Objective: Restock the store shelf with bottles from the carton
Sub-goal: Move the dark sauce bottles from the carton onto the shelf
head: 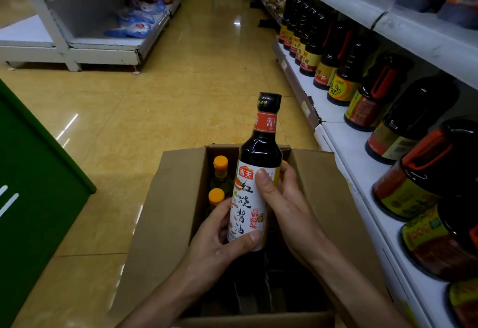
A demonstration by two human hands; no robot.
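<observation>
I see the bottle (258, 172) upright above the open carton (170, 198), between both hands. The left hand (219, 239) grips its lower end and the right hand (282, 203) holds the label side. It is dark, with a black cap, a red neck band and a white label.

A dark bottle (261, 150) is shown with a white label and red neck band; orange caps (220, 163) are seen in the brown carton (170, 198); the floor (181, 69) is tiled yellow, the shelf (344, 146) white.
</observation>
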